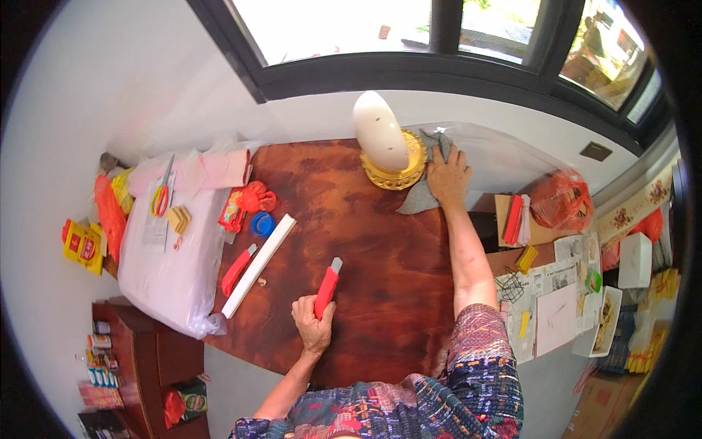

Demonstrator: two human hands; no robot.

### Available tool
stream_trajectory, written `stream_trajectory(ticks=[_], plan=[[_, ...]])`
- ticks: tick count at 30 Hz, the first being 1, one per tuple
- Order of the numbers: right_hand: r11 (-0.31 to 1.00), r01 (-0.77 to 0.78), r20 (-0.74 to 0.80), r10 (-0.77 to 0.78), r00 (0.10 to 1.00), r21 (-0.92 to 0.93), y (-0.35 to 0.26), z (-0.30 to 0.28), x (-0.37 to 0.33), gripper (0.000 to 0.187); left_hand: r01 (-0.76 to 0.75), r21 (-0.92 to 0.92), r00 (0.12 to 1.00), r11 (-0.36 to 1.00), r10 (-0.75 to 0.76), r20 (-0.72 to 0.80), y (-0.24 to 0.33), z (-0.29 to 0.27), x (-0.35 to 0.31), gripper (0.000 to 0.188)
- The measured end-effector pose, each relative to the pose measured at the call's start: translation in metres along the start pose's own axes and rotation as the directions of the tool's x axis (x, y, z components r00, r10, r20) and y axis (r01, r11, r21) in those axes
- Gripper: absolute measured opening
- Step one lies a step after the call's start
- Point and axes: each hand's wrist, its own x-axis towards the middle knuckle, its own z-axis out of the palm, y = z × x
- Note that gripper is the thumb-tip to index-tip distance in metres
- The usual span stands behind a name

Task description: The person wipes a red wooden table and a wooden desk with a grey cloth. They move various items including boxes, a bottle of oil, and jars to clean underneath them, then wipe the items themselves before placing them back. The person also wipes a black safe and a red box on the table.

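My left hand is closed around a red utility knife, its grey tip pointing away from me over the dark reddish-brown tabletop. At the far right edge my right hand lies on a grey cloth, fingers spread and palm down. Part of the cloth bunches up past the fingertips. Just left of that hand a rounded white piece stands on an ornate gold base. To the left lies a second red utility knife, beside a long white strip.
A blue cap and a red plastic bag lie near the strip. Scissors rest on a plastic-wrapped bundle at the left. Newspaper and a clear red bag are at the right. A dark-framed window runs behind.
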Motion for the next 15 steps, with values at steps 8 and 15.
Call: stream_trajectory(ticks=[8,15], plan=[[0.998,0.063,0.020,-0.064,0.998,0.012,0.002,-0.030,-0.040,0.049,0.007,-0.046,1.000,0.999,-0.008,-0.024,0.001,-0.002,0.005,0.033],[0.973,0.226,0.005,-0.226,0.974,-0.037,-0.009,-0.078,-0.130,0.054,0.045,-0.137,0.997,0.989,-0.053,-0.049,-0.001,-0.003,0.002,0.036]])
